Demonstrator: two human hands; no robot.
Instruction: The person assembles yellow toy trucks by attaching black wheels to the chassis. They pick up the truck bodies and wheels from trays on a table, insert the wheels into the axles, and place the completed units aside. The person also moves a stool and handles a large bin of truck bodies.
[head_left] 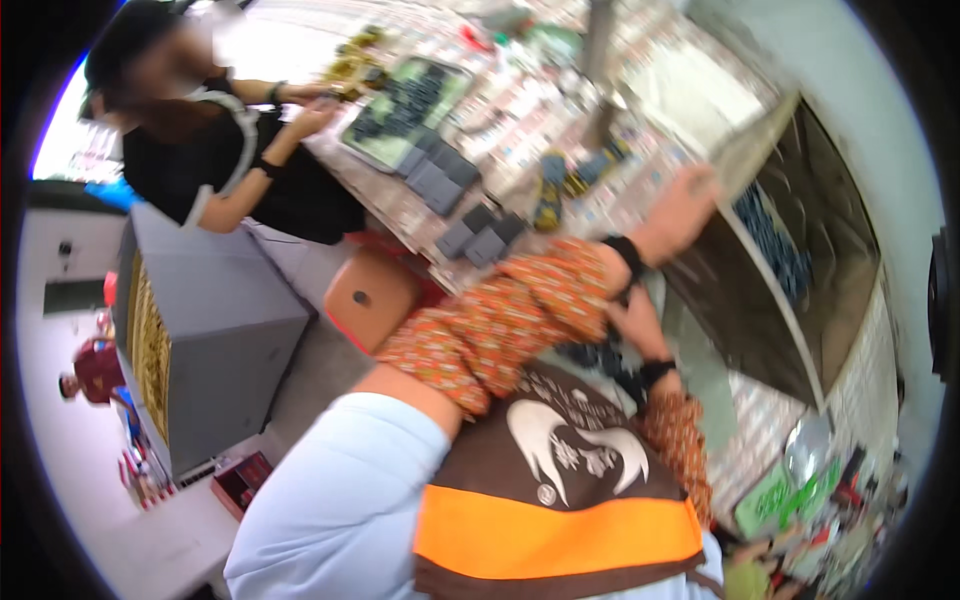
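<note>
My left arm, in an orange patterned sleeve, reaches across to the right. My left hand (688, 208) is beside the near top edge of an open brown box (745, 305); its fingers look curled, but blur hides what is in them. Dark blue-grey small pieces (770, 240) lie inside that box. My right hand (640, 318) is below my left wrist, partly covered by it, with its visible fingers apart. Close to it, in front of my apron, are dark pieces (600, 358) and a pale greenish tray (705, 350).
Grey blocks (440, 180) and yellow-and-grey bundles (550, 190) lie on the patterned table. Beyond them a co-worker (215, 150) handles small items by a tray of dark pieces (405, 105). An orange stool (370, 297) and a large grey bin (215, 300) stand left.
</note>
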